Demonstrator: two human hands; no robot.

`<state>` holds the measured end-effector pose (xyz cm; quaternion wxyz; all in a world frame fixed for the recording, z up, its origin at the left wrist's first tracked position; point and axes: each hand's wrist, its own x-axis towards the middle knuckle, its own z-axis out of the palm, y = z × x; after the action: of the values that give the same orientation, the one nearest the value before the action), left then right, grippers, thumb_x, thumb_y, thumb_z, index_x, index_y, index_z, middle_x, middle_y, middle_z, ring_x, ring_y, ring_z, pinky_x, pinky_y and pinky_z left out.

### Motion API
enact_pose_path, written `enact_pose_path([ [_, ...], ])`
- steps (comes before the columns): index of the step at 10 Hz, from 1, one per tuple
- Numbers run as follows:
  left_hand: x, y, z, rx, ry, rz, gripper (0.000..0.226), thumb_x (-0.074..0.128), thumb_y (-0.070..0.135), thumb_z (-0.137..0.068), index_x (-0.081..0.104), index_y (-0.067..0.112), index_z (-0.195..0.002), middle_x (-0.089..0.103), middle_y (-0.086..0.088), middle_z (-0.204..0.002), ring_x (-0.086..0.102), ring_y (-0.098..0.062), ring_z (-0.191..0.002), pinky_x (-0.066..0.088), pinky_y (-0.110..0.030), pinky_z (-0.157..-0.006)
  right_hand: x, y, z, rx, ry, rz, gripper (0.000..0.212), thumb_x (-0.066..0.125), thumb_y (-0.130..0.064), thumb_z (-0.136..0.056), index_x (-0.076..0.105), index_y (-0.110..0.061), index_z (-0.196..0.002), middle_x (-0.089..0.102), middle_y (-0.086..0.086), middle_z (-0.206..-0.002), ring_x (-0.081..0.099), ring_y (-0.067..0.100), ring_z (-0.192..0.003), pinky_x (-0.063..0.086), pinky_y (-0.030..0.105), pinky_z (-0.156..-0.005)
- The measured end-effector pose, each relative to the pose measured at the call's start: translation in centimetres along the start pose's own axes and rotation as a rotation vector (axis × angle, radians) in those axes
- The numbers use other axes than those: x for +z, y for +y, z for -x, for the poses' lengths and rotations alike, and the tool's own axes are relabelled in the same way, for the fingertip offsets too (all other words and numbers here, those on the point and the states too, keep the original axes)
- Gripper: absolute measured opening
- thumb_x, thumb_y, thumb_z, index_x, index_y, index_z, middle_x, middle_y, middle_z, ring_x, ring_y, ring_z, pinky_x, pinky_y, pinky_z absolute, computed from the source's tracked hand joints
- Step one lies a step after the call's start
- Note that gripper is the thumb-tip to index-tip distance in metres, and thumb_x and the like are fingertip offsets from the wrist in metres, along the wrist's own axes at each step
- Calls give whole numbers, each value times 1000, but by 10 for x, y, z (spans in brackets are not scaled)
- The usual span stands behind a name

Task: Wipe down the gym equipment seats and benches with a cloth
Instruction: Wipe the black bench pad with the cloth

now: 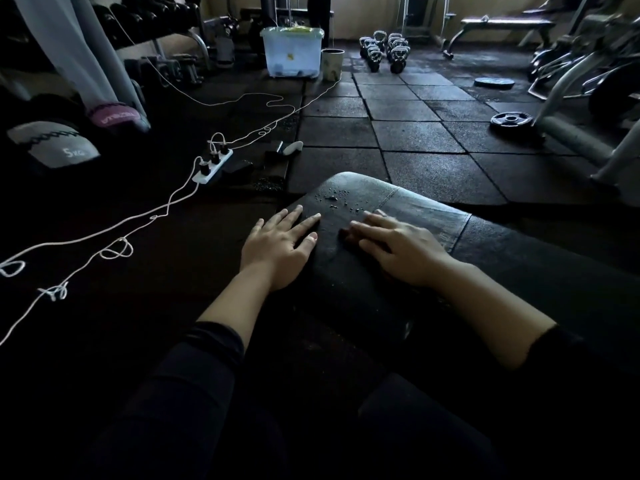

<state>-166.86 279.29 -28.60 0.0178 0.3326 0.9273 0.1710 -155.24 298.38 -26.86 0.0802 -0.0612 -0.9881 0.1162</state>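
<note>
Black vinyl bench (398,202) running lower right to upper left, both hands' fingers (304,221) flat, spread.

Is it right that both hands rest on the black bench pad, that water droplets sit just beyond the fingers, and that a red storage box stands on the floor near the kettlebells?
Not quite. The head view shows the storage box is pale translucent blue, not red. The rest holds: the left hand and right hand rest on the black bench pad, the droplets sit just beyond the fingers, and the box stands on the floor near the kettlebells.
</note>
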Motion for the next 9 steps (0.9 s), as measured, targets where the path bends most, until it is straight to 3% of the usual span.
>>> enact_pose_path([
  [1, 0, 0, 0, 3, -2, 1, 45, 28, 48, -100, 24, 50, -145, 12, 16, -160, 4, -5, -147, -3, -33, -118, -5, 4, 36, -203, 13, -95, 40, 45, -45, -95, 43, -46, -135, 34, -19, -149, 25, 1, -140, 28, 26, -111],
  [2, 0, 0, 0, 2, -4, -4, 45, 28, 48, -101, 24, 50, -146, 11, 15, -160, 5, -6, -147, -3, -33, -118, -18, 32, 51, -246, -21, -152, 44, 39, -53, -91, 45, -47, -134, 36, -20, -147, 30, 1, -138, 32, 32, -112],
  [3, 0, 1, 1, -4, -4, 5, 45, 28, 48, -101, 25, 50, -145, 12, 15, -160, 5, -6, -147, -3, -33, -118, -22, 51, 33, -74, 26, -82, 41, 44, -50, -93, 41, -48, -134, 34, -19, -148, 29, 6, -139, 34, 41, -111],
  [4, 0, 1, 1, -6, -2, 9, 45, 28, 47, -101, 25, 49, -145, 12, 15, -160, 5, -6, -147, -3, -33, -118, -13, 35, 6, 78, 16, 19, 41, 43, -43, -97, 40, -44, -138, 27, -15, -153, 23, 9, -142, 30, 34, -109],
  [5, 0, 1, 2, -6, 0, 15, 45, 29, 47, -101, 26, 49, -146, 12, 14, -160, 5, -6, -147, -4, -33, -118, 0, 8, 8, 4, 28, 31, 42, 43, -43, -97, 40, -41, -139, 30, -11, -153, 21, 9, -143, 26, 30, -111],
  [6, 0, 1, 3, -7, -1, 13, 45, 28, 47, -101, 25, 49, -145, 12, 14, -160, 4, -6, -147, -4, -33, -118, -2, 2, 40, -208, 23, -50, 42, 40, -50, -94, 44, -45, -136, 37, -17, -148, 28, 4, -139, 31, 29, -111],
  [7, 1, 0, 2, -5, 5, 22, 45, 28, 47, -101, 26, 49, -145, 13, 14, -160, 5, -6, -147, -4, -33, -118, -18, 23, 59, -296, -36, -130, 42, 43, -49, -92, 49, -43, -133, 39, -21, -145, 34, -2, -135, 32, 28, -112],
  [8, 2, 0, 2, -6, 12, 25, 44, 29, 47, -101, 27, 50, -145, 13, 15, -160, 5, -6, -147, -3, -33, -118, -26, 45, 46, -153, 36, -141, 38, 53, -43, -91, 53, -42, -130, 44, -18, -143, 39, 4, -134, 38, 39, -109],
  [9, 2, 0, 1, -6, 22, 31, 44, 30, 47, -100, 28, 50, -144, 15, 15, -159, 7, -7, -147, -2, -32, -118, -21, 30, 23, 43, 56, -59, 42, 54, -37, -93, 50, -34, -134, 39, -9, -148, 38, 14, -136, 34, 35, -110],
])
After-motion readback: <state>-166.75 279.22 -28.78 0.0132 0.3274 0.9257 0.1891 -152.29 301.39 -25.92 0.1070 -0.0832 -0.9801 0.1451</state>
